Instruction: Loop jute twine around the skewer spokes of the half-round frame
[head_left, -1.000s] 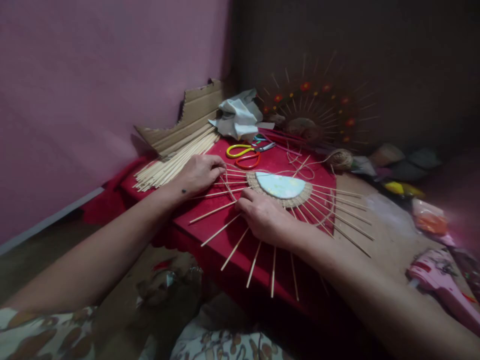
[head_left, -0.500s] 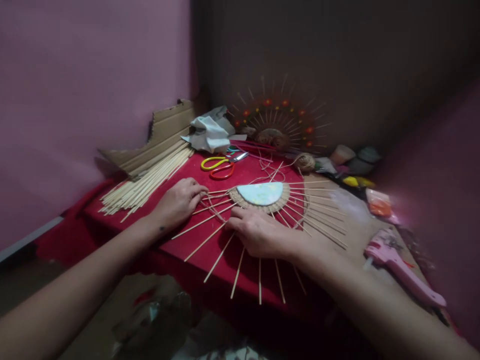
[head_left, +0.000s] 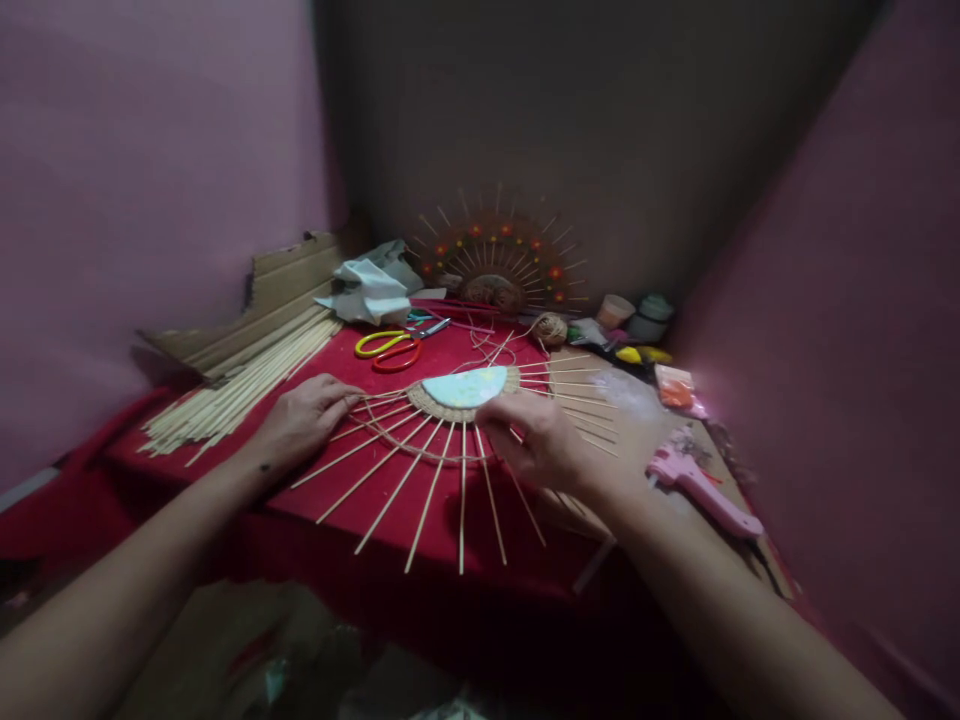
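Note:
A half-round woven piece [head_left: 435,408] with a pale blue centre [head_left: 466,387] lies on the red cloth [head_left: 315,520], its thin sticks [head_left: 433,505] fanning outward. My left hand [head_left: 307,415] is closed at the fan's left side, its fingertips pinching the leftmost sticks and twine. My right hand [head_left: 536,440] is bent over the woven rim at the right, fingers curled together; whatever lies between them is too small to make out. A loop of thin twine [head_left: 409,448] crosses the sticks between both hands.
Loose sticks [head_left: 247,385] and cardboard [head_left: 292,275] lie at the left. Behind the fan are scissors [head_left: 397,347], crumpled cloth [head_left: 371,290], a twine ball [head_left: 551,328] and a decorated fan [head_left: 491,260]. A pink glue gun [head_left: 701,485] rests on a board [head_left: 577,378] at the right.
My right hand has moved from the lower left sticks to the rim's right side. The twine now hangs in a wide loop across the sticks. The view has shifted right.

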